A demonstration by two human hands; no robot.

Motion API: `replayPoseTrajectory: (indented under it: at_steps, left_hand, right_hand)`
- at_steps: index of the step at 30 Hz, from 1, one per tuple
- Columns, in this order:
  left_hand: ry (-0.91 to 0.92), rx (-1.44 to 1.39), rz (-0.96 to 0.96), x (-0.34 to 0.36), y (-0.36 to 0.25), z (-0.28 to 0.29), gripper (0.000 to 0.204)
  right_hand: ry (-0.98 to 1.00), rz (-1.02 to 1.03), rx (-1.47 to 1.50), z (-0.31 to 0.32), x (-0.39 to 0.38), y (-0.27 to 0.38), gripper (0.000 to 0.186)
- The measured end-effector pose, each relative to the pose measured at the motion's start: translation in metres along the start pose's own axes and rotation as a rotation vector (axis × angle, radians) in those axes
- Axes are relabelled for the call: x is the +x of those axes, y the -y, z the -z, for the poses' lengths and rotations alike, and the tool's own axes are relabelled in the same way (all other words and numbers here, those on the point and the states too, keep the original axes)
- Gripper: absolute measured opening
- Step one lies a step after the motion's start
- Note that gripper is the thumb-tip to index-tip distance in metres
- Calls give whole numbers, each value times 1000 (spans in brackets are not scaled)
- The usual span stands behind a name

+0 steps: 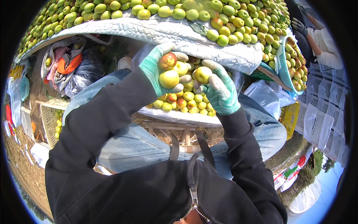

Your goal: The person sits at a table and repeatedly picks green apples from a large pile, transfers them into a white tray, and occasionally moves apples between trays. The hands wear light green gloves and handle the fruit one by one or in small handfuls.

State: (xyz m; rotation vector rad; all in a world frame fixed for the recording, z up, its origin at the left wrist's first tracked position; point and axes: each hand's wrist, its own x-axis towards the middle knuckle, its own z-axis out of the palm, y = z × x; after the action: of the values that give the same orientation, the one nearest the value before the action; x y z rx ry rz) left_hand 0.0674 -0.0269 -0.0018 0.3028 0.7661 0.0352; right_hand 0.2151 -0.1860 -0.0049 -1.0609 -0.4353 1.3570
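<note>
Holds three fruits [169, 79] cupped in the gloved left hand [151, 70] and one fruit [203, 75] gripped in the gloved right hand [226, 95], above a white-lined bin [179, 116] of more fruit [182, 103], near a pale quilt [149, 30] edging heaped fruit [179, 14].

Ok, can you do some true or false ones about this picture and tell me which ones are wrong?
1. The left hand and right hand both wear green gloves. True.
2. The left hand holds just one fruit. False: it holds several, one of them a reddish fruit.
3. The right hand is empty. False: it holds a yellowish fruit.
4. The person wears a dark zipped top and blue jeans. True.
5. The blue container at the right has nothing in it. False: the blue container is heaped with fruit.
</note>
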Motion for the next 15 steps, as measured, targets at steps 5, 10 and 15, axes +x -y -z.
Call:
replayPoseTrajectory:
  at_steps: [5, 10, 15]
  left_hand:
    - [-14, -81, 58, 0, -15, 4, 49]
    - [88, -126, 112, -4, -2, 4, 50]
    - [92, -150, 187, 2, 6, 6, 52]
  right_hand:
    - [-39, -154, 354, 64, -29, -19, 52]
    - [-563, -150, -122, 165, -7, -37, 41]
    - [-622, -103, -613, 249, 59, -72, 61]
